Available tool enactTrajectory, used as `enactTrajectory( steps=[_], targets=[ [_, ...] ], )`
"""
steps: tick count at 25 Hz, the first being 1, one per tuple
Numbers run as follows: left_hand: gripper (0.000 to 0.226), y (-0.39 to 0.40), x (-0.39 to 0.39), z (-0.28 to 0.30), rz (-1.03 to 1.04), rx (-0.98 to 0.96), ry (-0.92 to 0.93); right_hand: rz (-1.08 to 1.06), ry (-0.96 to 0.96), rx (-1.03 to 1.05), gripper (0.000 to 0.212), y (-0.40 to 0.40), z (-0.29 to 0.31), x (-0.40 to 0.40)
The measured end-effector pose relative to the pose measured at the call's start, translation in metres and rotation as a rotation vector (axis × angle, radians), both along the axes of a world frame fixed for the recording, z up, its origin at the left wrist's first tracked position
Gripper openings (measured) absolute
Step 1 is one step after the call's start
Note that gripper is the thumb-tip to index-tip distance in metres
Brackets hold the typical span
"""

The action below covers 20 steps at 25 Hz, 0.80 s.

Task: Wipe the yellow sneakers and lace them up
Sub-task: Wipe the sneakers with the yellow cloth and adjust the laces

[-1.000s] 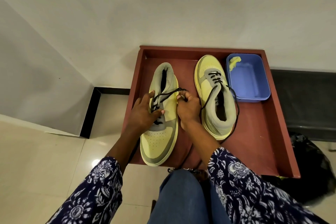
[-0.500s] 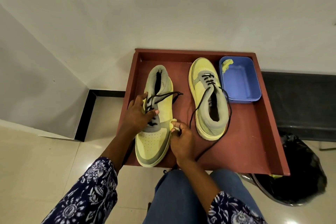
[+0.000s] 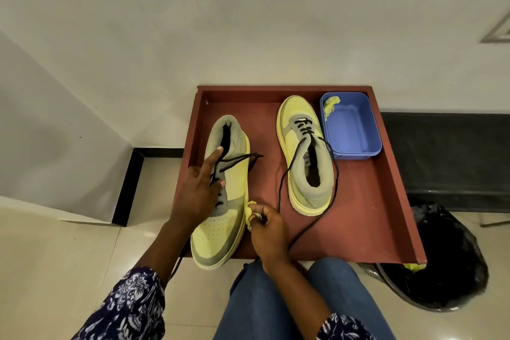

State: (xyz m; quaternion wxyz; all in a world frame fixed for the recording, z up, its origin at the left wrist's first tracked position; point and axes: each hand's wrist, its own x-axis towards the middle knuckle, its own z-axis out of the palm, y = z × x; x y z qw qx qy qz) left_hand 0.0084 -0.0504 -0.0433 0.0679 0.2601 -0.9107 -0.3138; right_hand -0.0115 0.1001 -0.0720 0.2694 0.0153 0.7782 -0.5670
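The left hand (image 3: 197,196) lies flat with straight fingers on the near-left sneaker (image 3: 222,193), over its loose black laces (image 3: 237,159). The right hand (image 3: 269,232) pinches a small yellow cloth (image 3: 249,211) against that shoe's right edge. The other sneaker (image 3: 306,157) sits farther right on the red tray (image 3: 372,201), beside a blue tub (image 3: 352,130).

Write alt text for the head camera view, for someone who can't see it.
A person's left hand rests on a yellow sneaker on a red tray while the right hand pinches a small yellow cloth against its side. A second sneaker, loosely laced, lies beside a blue tub.
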Motion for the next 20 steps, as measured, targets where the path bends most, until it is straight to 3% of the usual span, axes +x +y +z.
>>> enactTrajectory(
  steps=[3,5,7,9,12,17,20],
  targets=[
    [0.05,0.012,-0.002,-0.002,-0.042,-0.164,-0.018,-0.058,0.135,-0.053,0.024,0.005,0.008,-0.003],
    [0.055,0.019,-0.007,-0.001,-0.042,-0.226,-0.115,-0.066,0.194,-0.092,0.025,0.006,0.013,-0.006],
    [0.07,0.028,-0.013,0.007,0.055,-0.166,-0.186,-0.08,0.234,-0.129,0.027,0.006,0.018,-0.011],
    [0.071,0.036,-0.016,0.016,0.089,-0.158,-0.225,-0.094,0.263,-0.157,0.027,0.005,0.023,-0.017],
    [0.057,0.035,-0.012,0.014,0.041,-0.179,-0.248,-0.115,0.325,-0.169,0.025,0.002,0.033,-0.031],
    [0.024,0.026,0.005,0.004,-0.084,-0.154,-0.111,-0.074,0.37,-0.082,0.025,-0.014,0.044,-0.063],
    [0.028,0.028,0.012,0.01,-0.056,-0.028,-0.125,0.003,0.294,-0.03,0.027,-0.03,0.039,-0.079]
  ],
)
